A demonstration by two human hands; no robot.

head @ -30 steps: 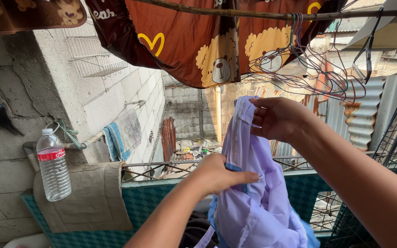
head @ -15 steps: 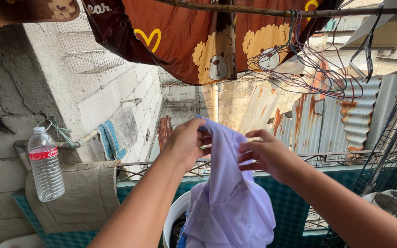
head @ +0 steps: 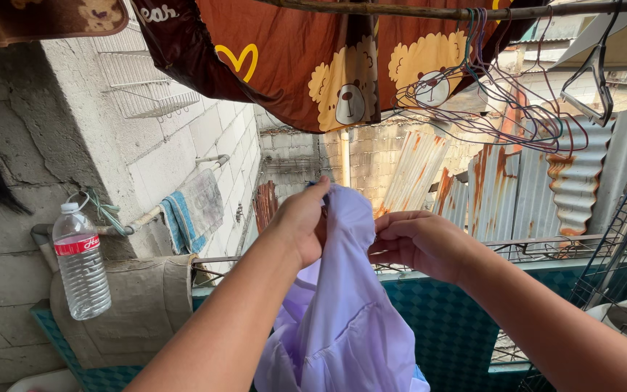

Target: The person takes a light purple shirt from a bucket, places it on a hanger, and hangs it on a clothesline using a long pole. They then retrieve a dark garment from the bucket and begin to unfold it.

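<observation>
Both hands up at chest height, working the top of a pale lilac garment (head: 346, 305). Left hand (head: 301, 225) curled shut over the upper edge of the cloth, fingers wrapped round and out of sight behind the fold; right hand (head: 419, 243) just beside it, fingertips pressed together in a pinch on the same edge. The garment hangs straight down between the forearms, long axis vertical, gathered top pointing up toward the hands, loose body falling out of view at the bottom edge (a strip of blue cloth shows at its lower right). It sits in front of a teal-lined railing (head: 444, 312). Overhead, a pole (head: 415, 11) carries a brown blanket with bear and heart prints (head: 313, 65) and, further right, a bunch of wire hangers (head: 509, 109). To the left, a clear water bottle with a red label (head: 81, 265) hangs by a cord against the block wall (head: 9, 181), a striped towel (head: 194, 210) draped over a pipe nearby. Rusted corrugated sheets (head: 517, 189) stand beyond the railing.
</observation>
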